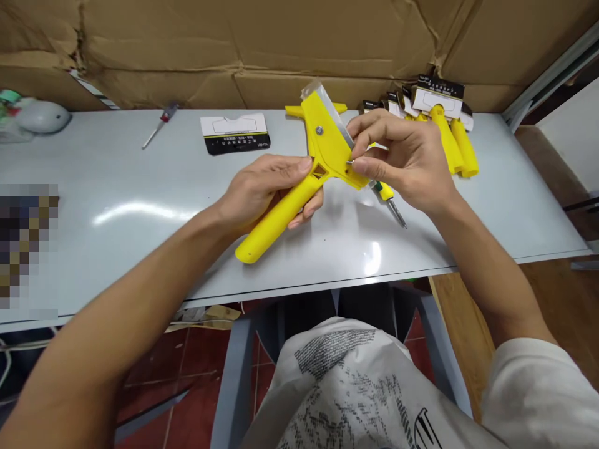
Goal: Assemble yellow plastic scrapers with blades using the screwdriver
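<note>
Above the table, a yellow scraper [281, 212] is tilted with its handle toward the lower left. My left hand [271, 184] is wrapped round its neck, thumb on top. A metal blade [340, 125] runs along the head's upper right edge, and one screw [319, 130] sits in the head. At the head's lower right corner, my right hand [397, 153] pinches a small screw [350, 163] between thumb and finger, beside a small hole. Another yellow piece shows behind the head. Under the right hand lies a screwdriver [397, 211] with a yellow and green handle, partly hidden.
On the white table [140, 249] lie a card sleeve [235, 133], a red-handled screwdriver [160, 125] and a grey rounded object [44, 116]. Several yellow-handled scrapers [447, 140] with black-and-white cards lie at the back right. Cardboard [304, 37] stands behind.
</note>
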Available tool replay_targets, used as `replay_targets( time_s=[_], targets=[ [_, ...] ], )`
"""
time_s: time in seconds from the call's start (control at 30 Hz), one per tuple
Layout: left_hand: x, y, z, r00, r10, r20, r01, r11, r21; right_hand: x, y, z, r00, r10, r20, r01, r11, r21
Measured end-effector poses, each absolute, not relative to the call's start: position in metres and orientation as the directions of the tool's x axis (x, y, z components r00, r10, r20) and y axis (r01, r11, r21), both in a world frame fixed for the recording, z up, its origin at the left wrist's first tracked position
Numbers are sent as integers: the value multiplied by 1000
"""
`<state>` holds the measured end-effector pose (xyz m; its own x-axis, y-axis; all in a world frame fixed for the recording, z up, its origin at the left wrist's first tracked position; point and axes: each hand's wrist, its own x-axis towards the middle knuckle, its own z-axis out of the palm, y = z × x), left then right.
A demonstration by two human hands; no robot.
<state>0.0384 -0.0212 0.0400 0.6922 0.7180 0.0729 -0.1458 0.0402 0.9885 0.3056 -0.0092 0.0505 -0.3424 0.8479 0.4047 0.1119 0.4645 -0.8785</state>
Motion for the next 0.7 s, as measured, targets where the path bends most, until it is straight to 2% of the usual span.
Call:
replay_targets(
  time_s=[0.23, 0.43, 0.57, 0.7],
  targets=[
    [37, -21, 39, 661, 748, 57, -94, 7, 996, 308, -13, 52, -354, 831, 429, 127, 497, -858],
    [35, -18, 36, 660, 749, 60, -48, -38, 998, 307, -5, 49, -224, 869, 441, 82, 467, -880],
    [35, -15, 35, 653, 750, 105, -11, -129, 992, 309, 2, 41, -316, 902, 295, 44, 325, -945],
    [37, -15, 33, 652, 747, 128, -38, -137, 990, 305, -2, 33, -433, 889, 149, 26, 177, -984]
  ],
)
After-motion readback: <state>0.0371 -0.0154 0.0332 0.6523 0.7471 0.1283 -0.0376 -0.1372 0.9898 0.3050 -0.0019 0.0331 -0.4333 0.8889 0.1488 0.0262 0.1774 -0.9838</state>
